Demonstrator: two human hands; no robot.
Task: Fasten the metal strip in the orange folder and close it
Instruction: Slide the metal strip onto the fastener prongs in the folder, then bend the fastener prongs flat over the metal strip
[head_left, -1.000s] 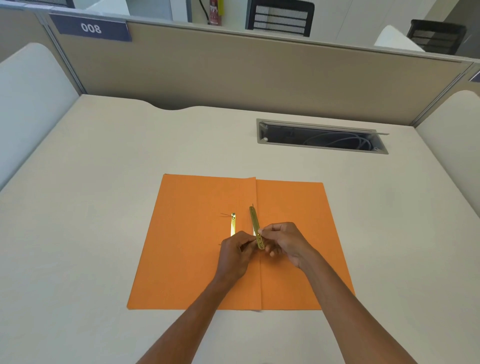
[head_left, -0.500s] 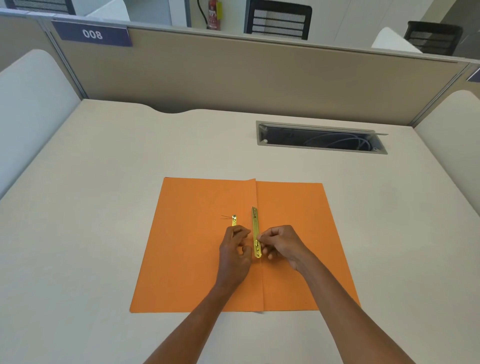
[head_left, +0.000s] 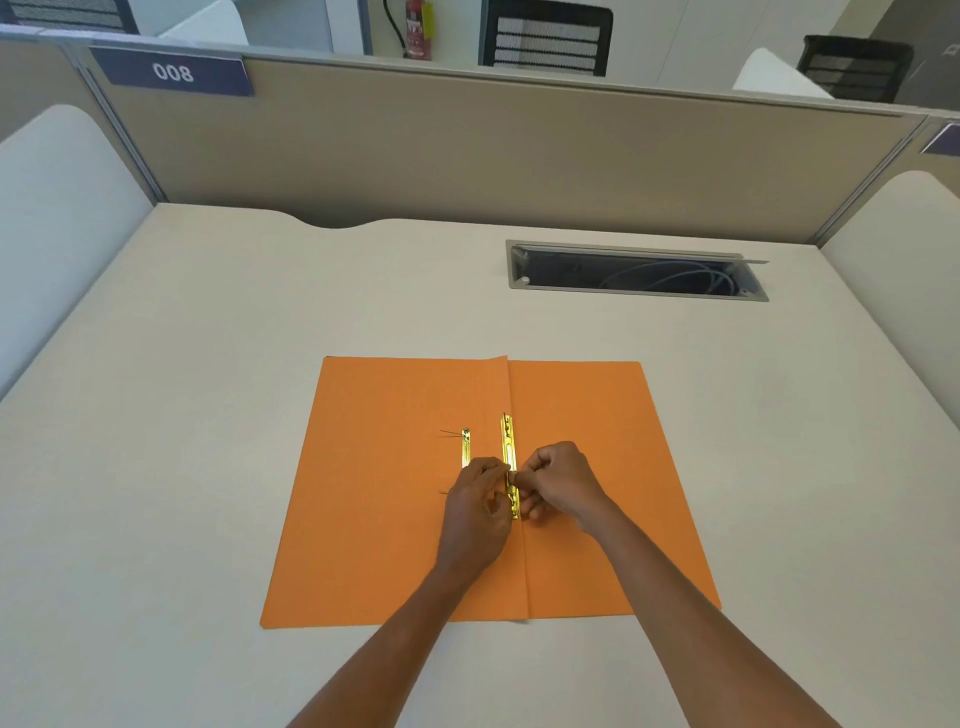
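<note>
Two hands (head_left: 480, 499) (head_left: 558, 480); two metal strips (head_left: 509, 457) (head_left: 466, 447); one folder (head_left: 384, 493).

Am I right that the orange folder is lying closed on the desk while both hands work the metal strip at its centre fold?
Not quite: the head view shows the orange folder lying open and flat on the desk, not closed. The rest holds: the left hand and right hand both work the metal strip at its centre fold.

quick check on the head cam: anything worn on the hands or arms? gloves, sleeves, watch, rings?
Nothing visible. The left hand and right hand are bare, no gloves. Both forearms are bare up to the bottom edge of the frame: no sleeves, watch or bands in view. No rings show on the fingers, though several are curled and partly hidden.
</note>
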